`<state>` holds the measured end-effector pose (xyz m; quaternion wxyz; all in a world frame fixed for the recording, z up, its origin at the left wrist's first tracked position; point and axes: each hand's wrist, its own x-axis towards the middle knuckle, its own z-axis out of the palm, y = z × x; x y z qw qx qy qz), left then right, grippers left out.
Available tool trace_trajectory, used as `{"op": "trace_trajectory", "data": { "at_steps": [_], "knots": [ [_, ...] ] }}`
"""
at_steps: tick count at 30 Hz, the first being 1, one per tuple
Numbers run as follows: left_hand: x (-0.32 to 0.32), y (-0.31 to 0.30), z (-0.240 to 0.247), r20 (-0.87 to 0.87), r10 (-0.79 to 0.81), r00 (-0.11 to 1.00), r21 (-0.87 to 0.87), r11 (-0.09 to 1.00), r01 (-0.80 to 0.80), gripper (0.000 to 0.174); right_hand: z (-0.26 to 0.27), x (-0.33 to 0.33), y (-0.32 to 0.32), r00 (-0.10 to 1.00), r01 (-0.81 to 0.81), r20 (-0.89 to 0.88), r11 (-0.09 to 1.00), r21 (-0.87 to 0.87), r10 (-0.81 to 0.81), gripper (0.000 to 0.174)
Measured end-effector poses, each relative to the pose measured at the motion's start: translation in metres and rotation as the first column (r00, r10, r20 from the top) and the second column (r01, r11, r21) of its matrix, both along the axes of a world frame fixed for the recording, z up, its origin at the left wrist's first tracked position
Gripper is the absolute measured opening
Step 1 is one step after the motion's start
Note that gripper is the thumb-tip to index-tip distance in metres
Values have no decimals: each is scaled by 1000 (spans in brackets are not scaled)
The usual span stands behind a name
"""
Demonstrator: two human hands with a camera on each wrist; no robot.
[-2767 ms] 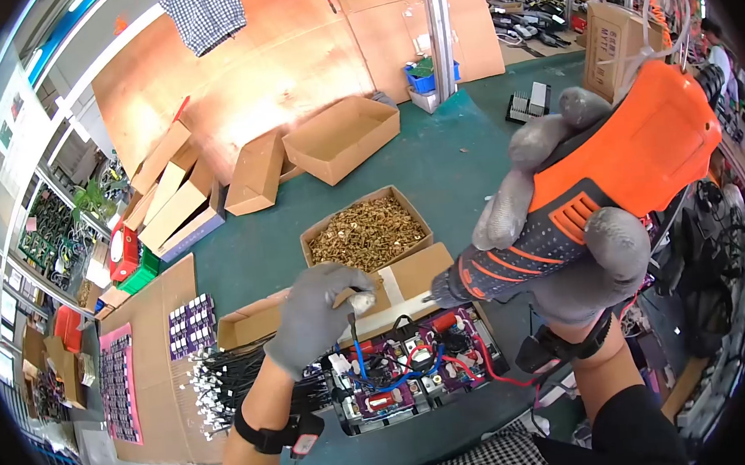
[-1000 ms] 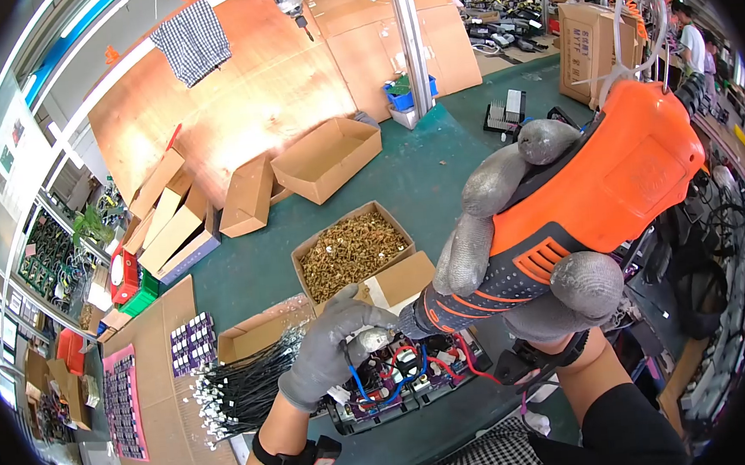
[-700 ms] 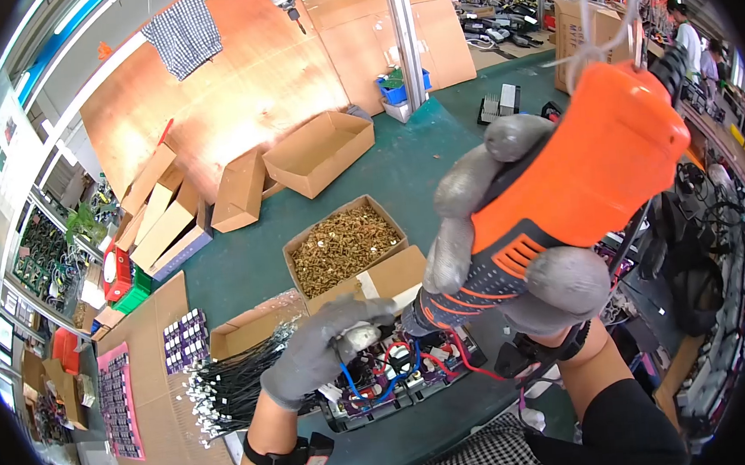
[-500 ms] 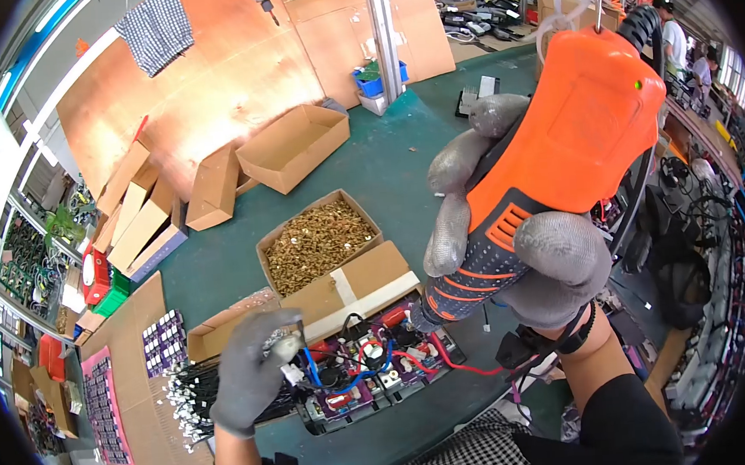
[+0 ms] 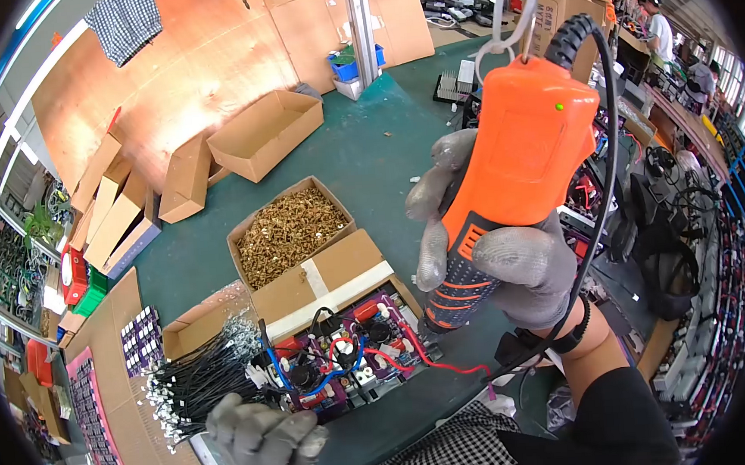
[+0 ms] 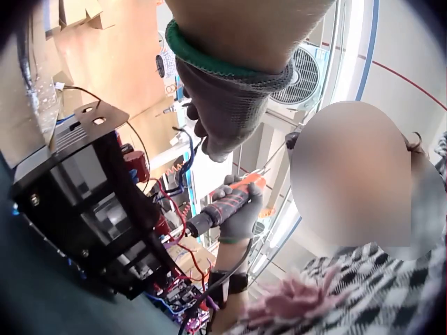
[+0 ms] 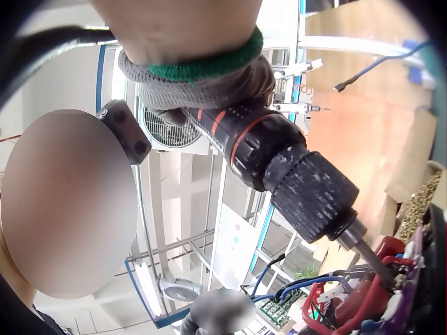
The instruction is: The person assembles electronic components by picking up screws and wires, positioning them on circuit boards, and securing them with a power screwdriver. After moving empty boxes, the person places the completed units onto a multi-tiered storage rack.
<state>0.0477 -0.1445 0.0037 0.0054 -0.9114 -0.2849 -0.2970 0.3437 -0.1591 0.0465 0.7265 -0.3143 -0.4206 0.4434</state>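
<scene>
In the head view, taking the clock face around the middle of this picture, the right hand (image 5: 526, 269) is wrapped firmly around the orange power driver (image 5: 518, 153), toward two o'clock, with its nose pointing down to seven o'clock. The right wrist view shows the driver's bit (image 7: 374, 262) reaching down into the circuit assembly (image 5: 342, 355), beside a red component (image 7: 367, 303); whether it sits in a screw, I cannot tell. This assembly lies between six and seven o'clock on the green table (image 5: 394, 166), with red wire (image 5: 438, 365) and blue wire (image 5: 276, 369) looping over it. The left hand (image 5: 266, 443) is at seven o'clock, near the assembly's lower left corner; its fingers are loosely bent, partly open, and hold nothing that I can see. Toward eight o'clock lies the bundle of black cables (image 5: 206, 378), and farther out are the purple boards (image 5: 142, 339). The box of brass-coloured screws (image 5: 290, 230) stands at nine o'clock, and an open carton (image 5: 266, 136) between ten and eleven.
</scene>
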Motion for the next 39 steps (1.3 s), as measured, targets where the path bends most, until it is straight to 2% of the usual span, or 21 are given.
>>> {"op": "trace_trajectory", "data": {
  "at_steps": [7,10,12,16,19,21,23,25,26,31,33,35,37,39],
  "knots": [
    [13,-5,-10,-77,-41,996,-17,999,40,25,-1,4,2,1000,13,10,999,-32,-12,70],
    [16,-6,-16,-89,-59,994,-40,998,56,29,-2,6,2,996,58,70,998,-4,-58,69],
    [19,-5,-25,-125,-64,990,-5,998,64,25,-4,6,2,994,61,93,998,4,-61,70],
    [21,-3,-36,-157,-71,985,16,997,75,33,-1,2,-1,989,70,132,996,-46,-63,71],
    [29,-10,-18,-174,-21,985,-118,993,0,40,5,2,-3,989,57,140,997,-48,-50,72],
    [30,-9,-32,-183,26,983,-36,999,-33,37,12,2,-7,990,45,140,996,-73,-34,72],
    [31,-9,-40,-198,55,979,1,998,-56,40,13,2,-8,992,8,125,997,-78,2,62],
    [32,-10,-41,-222,66,973,-4,998,-68,44,6,2,-6,994,-52,98,998,-45,56,45],
    [33,-10,-42,-224,67,972,-7,997,-70,44,3,2,-5,994,-62,83,997,-49,66,44],
    [34,-11,-42,-240,74,968,-30,996,-83,44,-2,2,3,994,-60,87,997,-55,65,45],
    [34,-11,-43,-250,75,965,-31,996,-86,44,0,1,5,989,-31,142,998,-54,39,61],
    [34,-11,-43,-257,81,963,-41,995,-94,44,-1,1,6,987,-12,159,999,-30,17,63],
    [35,-12,-44,-262,93,960,-60,992,-113,45,-4,1,7,990,-10,142,1000,-2,10,54],
    [37,-12,-45,-280,117,953,-3,992,-122,49,-6,-1,8,991,-15,131,1000,-8,15,51]
  ]
}}
